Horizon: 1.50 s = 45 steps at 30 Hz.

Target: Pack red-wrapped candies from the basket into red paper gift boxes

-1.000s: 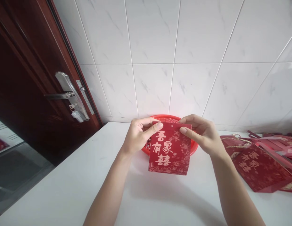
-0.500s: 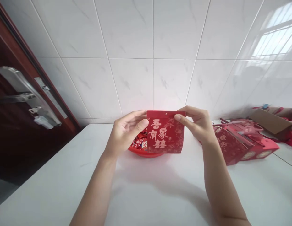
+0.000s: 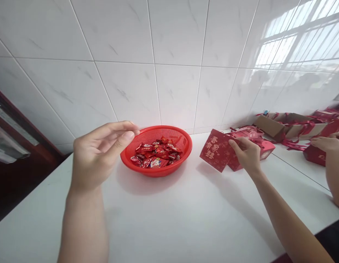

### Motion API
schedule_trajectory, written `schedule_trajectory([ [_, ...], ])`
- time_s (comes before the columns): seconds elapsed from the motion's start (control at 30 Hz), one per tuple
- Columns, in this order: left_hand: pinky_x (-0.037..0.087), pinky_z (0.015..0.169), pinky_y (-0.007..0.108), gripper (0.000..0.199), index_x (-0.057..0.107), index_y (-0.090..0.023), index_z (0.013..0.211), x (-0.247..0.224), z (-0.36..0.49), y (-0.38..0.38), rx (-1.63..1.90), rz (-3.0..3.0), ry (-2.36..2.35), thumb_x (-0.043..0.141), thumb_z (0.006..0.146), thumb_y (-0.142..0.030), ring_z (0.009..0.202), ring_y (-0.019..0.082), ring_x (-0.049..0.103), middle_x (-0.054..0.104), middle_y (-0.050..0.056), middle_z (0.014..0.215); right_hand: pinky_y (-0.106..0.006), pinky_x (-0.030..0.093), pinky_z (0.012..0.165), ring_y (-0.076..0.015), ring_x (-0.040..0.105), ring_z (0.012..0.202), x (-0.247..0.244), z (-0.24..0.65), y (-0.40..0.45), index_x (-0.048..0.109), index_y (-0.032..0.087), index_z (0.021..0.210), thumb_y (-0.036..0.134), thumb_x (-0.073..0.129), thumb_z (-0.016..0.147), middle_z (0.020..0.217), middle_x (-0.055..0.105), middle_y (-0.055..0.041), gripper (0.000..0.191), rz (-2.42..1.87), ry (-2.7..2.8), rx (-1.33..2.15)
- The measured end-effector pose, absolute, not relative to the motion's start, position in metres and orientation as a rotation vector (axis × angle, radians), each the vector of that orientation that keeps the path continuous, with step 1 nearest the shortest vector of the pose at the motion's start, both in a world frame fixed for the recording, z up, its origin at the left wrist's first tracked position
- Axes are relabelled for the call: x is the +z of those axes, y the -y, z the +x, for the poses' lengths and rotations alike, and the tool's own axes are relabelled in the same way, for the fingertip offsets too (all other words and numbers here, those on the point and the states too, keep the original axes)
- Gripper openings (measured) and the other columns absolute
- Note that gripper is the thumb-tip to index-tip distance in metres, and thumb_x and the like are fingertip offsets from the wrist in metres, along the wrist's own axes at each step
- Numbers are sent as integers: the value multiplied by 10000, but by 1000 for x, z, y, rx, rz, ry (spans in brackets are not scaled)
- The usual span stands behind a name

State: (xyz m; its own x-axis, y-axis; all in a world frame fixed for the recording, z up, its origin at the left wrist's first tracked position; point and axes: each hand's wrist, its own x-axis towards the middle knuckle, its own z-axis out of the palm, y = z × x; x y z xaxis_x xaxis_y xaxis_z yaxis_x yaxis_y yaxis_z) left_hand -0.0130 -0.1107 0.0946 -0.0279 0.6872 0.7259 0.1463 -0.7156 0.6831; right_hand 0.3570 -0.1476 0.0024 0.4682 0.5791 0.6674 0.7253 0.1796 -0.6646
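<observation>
My right hand (image 3: 246,152) pinches the edge of a flat red packet (image 3: 216,150) with pale characters, tilted above the table right of the basket. Raised at the left, my left hand (image 3: 99,155) has curled fingers, its thumb near the fingertips with a gap between them, and holds nothing. Its fingertips overlap the left rim of a round red plastic basket (image 3: 161,171) in the view. Several red wrapped candies (image 3: 157,155) lie in the basket. Behind the packet and my right hand, red gift boxes (image 3: 265,148) stand on the table, partly hidden.
A cardboard box with red ribbons (image 3: 272,126) stands at the back right. At the right edge, another person's hands (image 3: 326,144) are at a dark red box (image 3: 314,155). The white table (image 3: 169,219) meets a tiled wall (image 3: 174,91) behind.
My left hand has come off the packet and moved left. My right hand has carried the packet right, uncovering the basket. The view has turned right, bringing another person's hands into sight.
</observation>
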Motion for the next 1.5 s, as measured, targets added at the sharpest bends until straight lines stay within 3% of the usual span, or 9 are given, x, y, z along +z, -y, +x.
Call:
schedule_trajectory([
  [0.27, 636, 875, 326, 72, 798, -239, 870, 95, -14, 121, 1775, 1943, -913, 783, 799, -236, 845, 180, 748, 795, -17, 880, -331, 398, 577, -221, 552, 542, -53, 370, 149, 681, 196, 796, 682, 469, 877, 590, 634, -68, 537, -1739, 1133, -353],
  [0.43, 653, 879, 346, 71, 796, -247, 874, 99, -20, 126, 1781, 2066, -964, 775, 807, -251, 854, 199, 758, 804, -15, 900, -379, 412, 718, -274, 574, 705, -65, 381, 144, 708, 196, 824, 540, 475, 921, 669, 648, -110, 427, -1790, 1158, -566],
  [0.63, 622, 905, 342, 66, 798, -249, 868, 99, -22, 132, 1864, 1987, -1015, 771, 810, -265, 859, 195, 744, 796, -24, 896, -448, 395, 846, -273, 548, 726, -66, 390, 147, 729, 174, 855, 471, 483, 911, 667, 618, -104, 389, -1848, 1156, -630],
  [0.9, 605, 822, 305, 86, 809, -284, 879, 98, -30, 128, 1799, 2179, -940, 769, 828, -227, 853, 181, 737, 800, -41, 896, -466, 385, 849, -256, 504, 646, -65, 404, 158, 719, 196, 784, 502, 522, 869, 585, 527, -58, 374, -1843, 1088, -689],
  [1.2, 586, 883, 303, 91, 793, -242, 924, 95, -33, 127, 1681, 2258, -885, 745, 865, -191, 916, 173, 737, 795, -23, 968, -475, 338, 858, -232, 483, 631, -75, 432, 145, 721, 175, 775, 474, 563, 846, 541, 471, -23, 346, -1819, 953, -778],
  [1.5, 597, 902, 323, 110, 784, -259, 969, 94, -37, 123, 1593, 2365, -867, 735, 882, -216, 947, 186, 747, 797, -19, 1008, -478, 321, 881, -258, 524, 740, -88, 446, 130, 718, 167, 872, 520, 511, 919, 710, 636, -89, 413, -1841, 984, -827],
])
